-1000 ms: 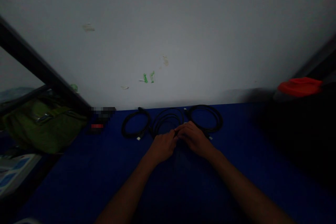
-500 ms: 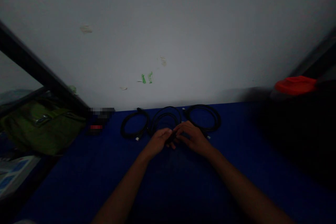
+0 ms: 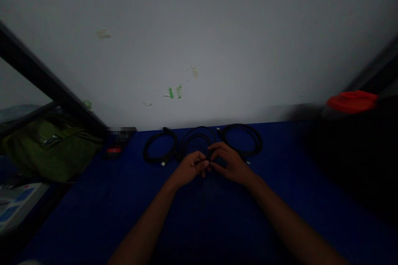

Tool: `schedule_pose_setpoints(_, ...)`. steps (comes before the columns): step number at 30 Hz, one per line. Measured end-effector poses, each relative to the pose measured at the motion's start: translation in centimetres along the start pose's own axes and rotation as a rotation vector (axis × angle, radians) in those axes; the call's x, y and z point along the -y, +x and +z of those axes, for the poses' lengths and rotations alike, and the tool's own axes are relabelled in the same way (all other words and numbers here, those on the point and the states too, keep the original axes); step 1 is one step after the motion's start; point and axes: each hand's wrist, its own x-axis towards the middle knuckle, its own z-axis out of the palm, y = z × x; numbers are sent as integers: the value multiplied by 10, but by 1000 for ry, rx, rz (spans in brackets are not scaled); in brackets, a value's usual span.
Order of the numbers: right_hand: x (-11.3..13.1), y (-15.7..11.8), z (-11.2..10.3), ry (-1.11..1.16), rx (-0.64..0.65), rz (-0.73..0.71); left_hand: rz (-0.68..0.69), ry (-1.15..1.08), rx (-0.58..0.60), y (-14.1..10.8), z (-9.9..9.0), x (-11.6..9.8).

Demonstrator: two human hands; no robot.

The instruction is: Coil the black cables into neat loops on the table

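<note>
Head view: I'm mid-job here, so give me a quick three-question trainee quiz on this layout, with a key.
1. How many coiled black cables lie on the blue table? A: two, B: three, C: four.
2. True or false: the olive-green fabric bag sits to the left of all the coils in this view.
3. Which coil lies directly beyond the left hand and right hand?

Key: 1 B; 2 true; 3 the middle coil.
</note>
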Motion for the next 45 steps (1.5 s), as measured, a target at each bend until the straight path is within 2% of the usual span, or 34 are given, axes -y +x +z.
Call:
schedule_pose_setpoints(4, 0, 1, -1, 11, -64, 20, 27, 104, -36, -1, 2, -1)
schedule_pose_setpoints(8, -5, 1, 2, -70, -144, 5, 59, 264, -81, -3, 4, -1)
schedule_pose_setpoints(15, -16, -3, 5, -111, -94, -84, 78, 560, -138, -5, 11, -4)
schedule_pose_setpoints(18, -14, -3, 5, -94, -93, -73, 59, 630, -142, -5, 11, -4)
schedule_pose_setpoints(29, -5, -2, 20, -201, -123, 17, 63, 723, -143, -7, 14, -4)
schedule_pose_setpoints(36, 2, -1, 20, -186, -95, 85, 47, 661, -113, -6, 12, 0)
schedule_pose_setpoints(45, 2, -1, 24, -278, -36, 83, 28, 598, -99, -4, 11, 6)
